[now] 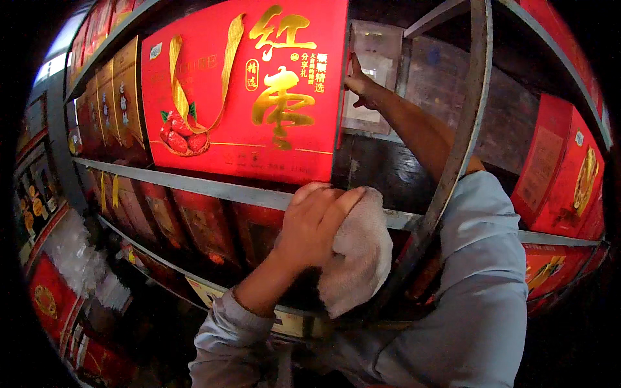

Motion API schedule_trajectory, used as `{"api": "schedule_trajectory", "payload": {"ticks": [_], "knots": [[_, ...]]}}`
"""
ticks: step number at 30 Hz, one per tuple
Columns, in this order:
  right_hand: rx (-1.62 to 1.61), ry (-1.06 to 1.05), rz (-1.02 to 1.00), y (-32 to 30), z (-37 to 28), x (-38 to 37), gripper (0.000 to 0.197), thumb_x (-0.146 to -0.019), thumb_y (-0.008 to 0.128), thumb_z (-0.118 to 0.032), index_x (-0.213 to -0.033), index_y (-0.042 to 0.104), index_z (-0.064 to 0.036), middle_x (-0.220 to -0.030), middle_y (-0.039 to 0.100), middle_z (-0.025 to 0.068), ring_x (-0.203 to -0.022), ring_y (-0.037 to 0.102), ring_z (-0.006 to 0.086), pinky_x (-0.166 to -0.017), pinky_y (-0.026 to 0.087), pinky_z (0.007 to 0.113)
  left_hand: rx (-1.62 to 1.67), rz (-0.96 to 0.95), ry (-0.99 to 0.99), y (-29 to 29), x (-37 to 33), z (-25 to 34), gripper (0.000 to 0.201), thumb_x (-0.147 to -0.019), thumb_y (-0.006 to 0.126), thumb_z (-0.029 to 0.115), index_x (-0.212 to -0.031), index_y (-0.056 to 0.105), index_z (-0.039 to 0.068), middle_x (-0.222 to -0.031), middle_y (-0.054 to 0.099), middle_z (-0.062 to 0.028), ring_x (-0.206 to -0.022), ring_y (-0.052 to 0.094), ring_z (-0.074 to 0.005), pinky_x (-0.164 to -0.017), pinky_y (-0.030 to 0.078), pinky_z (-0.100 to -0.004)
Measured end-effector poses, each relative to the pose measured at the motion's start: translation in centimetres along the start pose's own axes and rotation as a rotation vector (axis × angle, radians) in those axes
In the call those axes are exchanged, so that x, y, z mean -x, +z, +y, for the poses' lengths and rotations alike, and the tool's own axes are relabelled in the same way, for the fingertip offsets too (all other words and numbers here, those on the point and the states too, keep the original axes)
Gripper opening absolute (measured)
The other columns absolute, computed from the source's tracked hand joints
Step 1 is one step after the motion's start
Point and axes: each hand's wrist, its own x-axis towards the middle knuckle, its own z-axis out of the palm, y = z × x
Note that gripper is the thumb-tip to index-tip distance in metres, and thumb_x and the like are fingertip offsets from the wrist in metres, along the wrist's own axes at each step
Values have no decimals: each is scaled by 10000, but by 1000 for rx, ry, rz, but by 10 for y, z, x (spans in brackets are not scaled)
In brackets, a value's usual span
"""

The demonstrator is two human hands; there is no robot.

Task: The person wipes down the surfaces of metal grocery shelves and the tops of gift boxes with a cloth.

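A large red gift box point(213, 71) with gold lettering, yellow ribbon handles and a picture of red dates stands on the metal shelf. My left hand point(314, 223) is closed on a whitish cloth point(359, 255), which hangs down from it. Its fingers are at the shelf's front rail point(252, 194), just under the box's lower right corner. Reaching in between the shelf posts, my right hand point(363, 84) is at the box's right side, with its fingers spread. Some of those fingertips are hidden by the box edge.
A grey metal upright point(462, 142) stands close to my right forearm. Brown and gold boxes point(119, 97) line the shelf at left. More red boxes point(556, 168) stand at right, and dark red ones point(200, 213) fill the shelf below.
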Motion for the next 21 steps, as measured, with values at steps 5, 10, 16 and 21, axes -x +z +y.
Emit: {"api": "schedule_trajectory", "payload": {"ticks": [5,10,16,21], "knots": [[-21,-11,2,-11,20,-17,964,-727,547,-526,-1260,-233,-336,-1375,134,151,-1234,186,371,-872,145,675,-62,-147,-107,-2,-3,6,652,-506,648,271,-1102,486,61,-777,507,-88,-734,508,-259,-788,368,-375],[-116,-4,-70,-20,33,-31,1029,-689,545,-590,-1256,-263,-299,-1379,118,154,-1252,148,362,-892,110,664,-103,-200,-183,-2,-2,8,606,-518,639,254,-1076,502,62,-777,508,-91,-725,507,-263,-764,367,-371],[-37,1,-64,-23,33,-33,1016,-694,524,-603,-1265,-251,-277,-1369,164,151,-1253,155,351,-889,110,668,-62,-171,-226,0,-1,11,568,-513,630,242,-1042,524,64,-767,508,-89,-715,504,-261,-760,362,-369],[-108,-177,-2,-21,39,-32,1018,-678,546,-597,-1293,-191,-258,-1337,242,169,-1233,210,349,-885,128,658,-102,-261,-299,4,-4,13,500,-555,608,245,-1023,537,85,-732,509,-73,-701,495,-250,-758,355,-365]]}}
